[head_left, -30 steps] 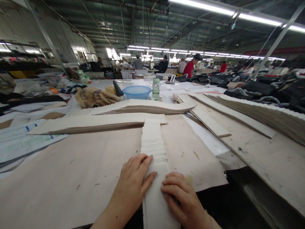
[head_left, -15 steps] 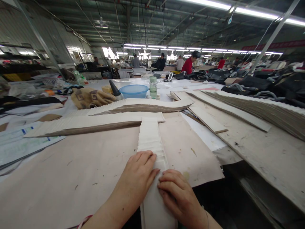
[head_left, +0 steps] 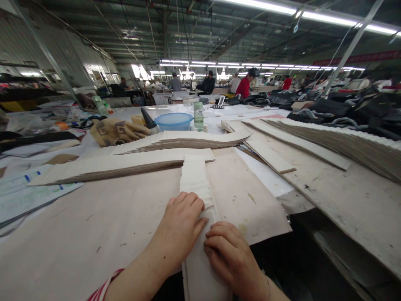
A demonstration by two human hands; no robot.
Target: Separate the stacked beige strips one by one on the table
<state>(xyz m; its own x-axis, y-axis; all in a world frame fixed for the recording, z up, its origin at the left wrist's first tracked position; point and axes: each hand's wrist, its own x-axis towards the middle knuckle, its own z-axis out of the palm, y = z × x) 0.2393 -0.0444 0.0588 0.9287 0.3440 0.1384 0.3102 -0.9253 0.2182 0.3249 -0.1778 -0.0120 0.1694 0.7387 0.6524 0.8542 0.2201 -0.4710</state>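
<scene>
A fanned row of overlapping white strips (head_left: 194, 177) runs away from me down the middle of the table, its near end close to my body. My left hand (head_left: 179, 223) lies across the strips, fingers bent over them and thumb toward the right edge. On the right edge of the nearest strip rests my right hand (head_left: 233, 255), its fingers curled in. The two hands are close together but apart. What is under the fingertips is partly hidden. Just beyond, a fanned stack of white strips with grey-brown edges (head_left: 125, 165) lies crosswise.
Another strip stack (head_left: 188, 140) lies farther back, near a patterned cloth (head_left: 115, 131), blue basin (head_left: 173, 121) and green bottle (head_left: 198, 116). More strips (head_left: 332, 142) lie on the board at right. Dark goods (head_left: 347, 110) are piled beyond. A dark gap (head_left: 282, 251) opens at lower right. Several people work in the background.
The whole view has shifted slightly, with the scene a little to the left. Both hands keep nearly the same place on the strips; the left hand's fingers look slightly more bent.
</scene>
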